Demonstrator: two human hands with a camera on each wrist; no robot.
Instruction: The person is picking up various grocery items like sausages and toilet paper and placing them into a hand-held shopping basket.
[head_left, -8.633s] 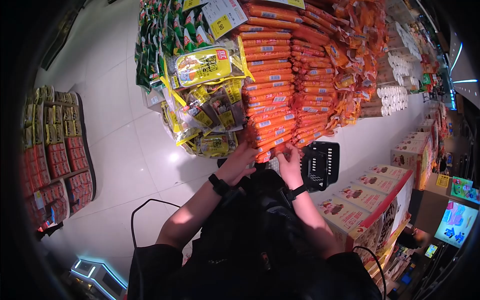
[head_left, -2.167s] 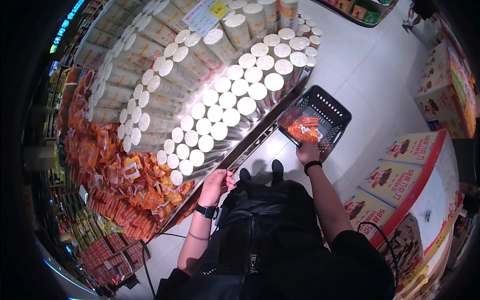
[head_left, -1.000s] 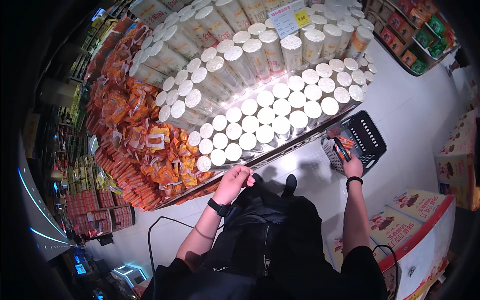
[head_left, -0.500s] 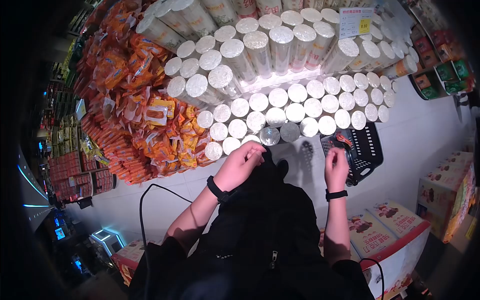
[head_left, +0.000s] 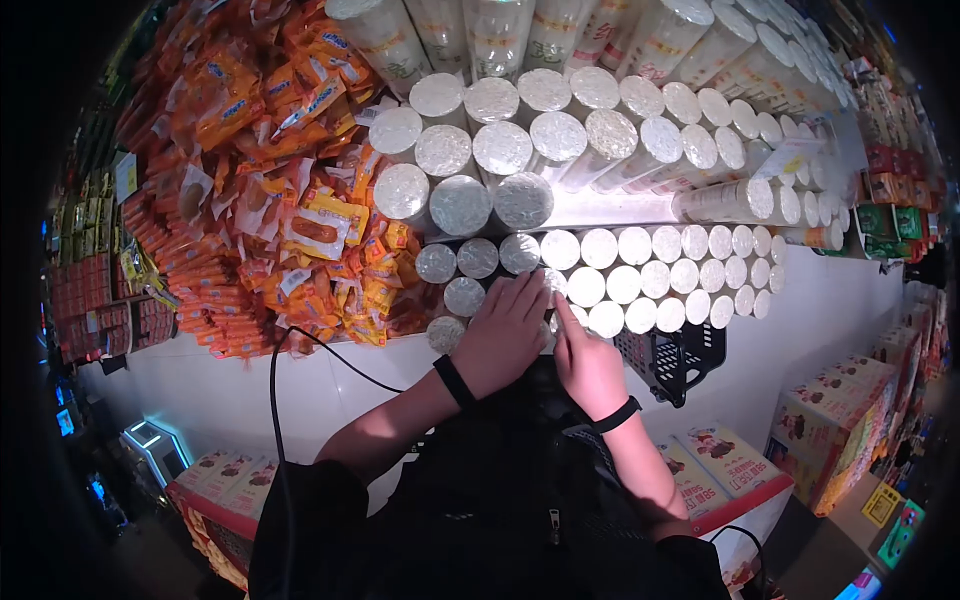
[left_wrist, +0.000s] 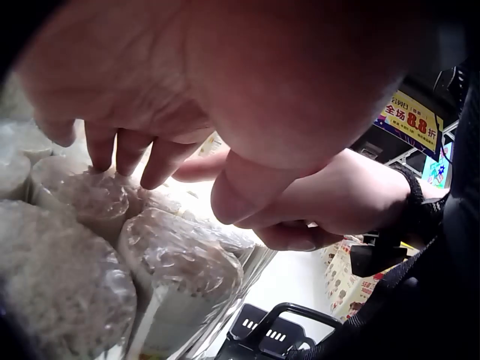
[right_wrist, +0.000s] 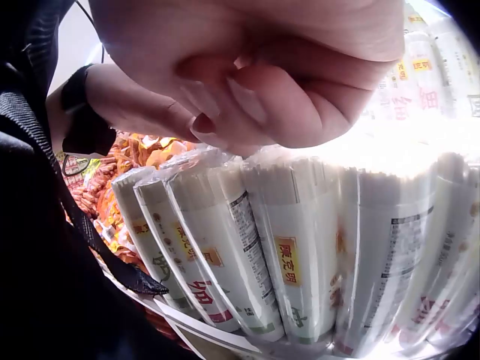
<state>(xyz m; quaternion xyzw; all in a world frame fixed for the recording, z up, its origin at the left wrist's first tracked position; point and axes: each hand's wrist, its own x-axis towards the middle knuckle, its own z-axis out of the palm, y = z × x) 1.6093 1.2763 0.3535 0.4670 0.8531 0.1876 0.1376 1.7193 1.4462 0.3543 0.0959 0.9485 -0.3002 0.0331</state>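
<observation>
Upright cylindrical packs of dried noodles [head_left: 623, 284], film-wrapped with white ends, stand in rows before the person. My left hand [head_left: 502, 338] reaches over the front rows, fingers extended, fingertips at the pack tops; in the left wrist view its fingers come down on the crinkled film of a noodle pack [left_wrist: 82, 196]. Beside it, my right hand [head_left: 592, 372] points its index finger at the pack by the left fingertips. The other fingers [right_wrist: 289, 105] are curled in the right wrist view, just above the labelled noodle packs [right_wrist: 289, 247], with nothing seen in them.
Orange snack packets [head_left: 270, 215] are heaped left of the noodles. A black shopping basket [head_left: 680, 365] is below the front rows at the right. Printed cartons [head_left: 720, 465] stand behind on the right. A black cable [head_left: 277, 420] loops beside the left arm.
The right hand has let go of the black basket and come left to the noodle packs. The left hand has moved forward over them. The view has come nearer to the display.
</observation>
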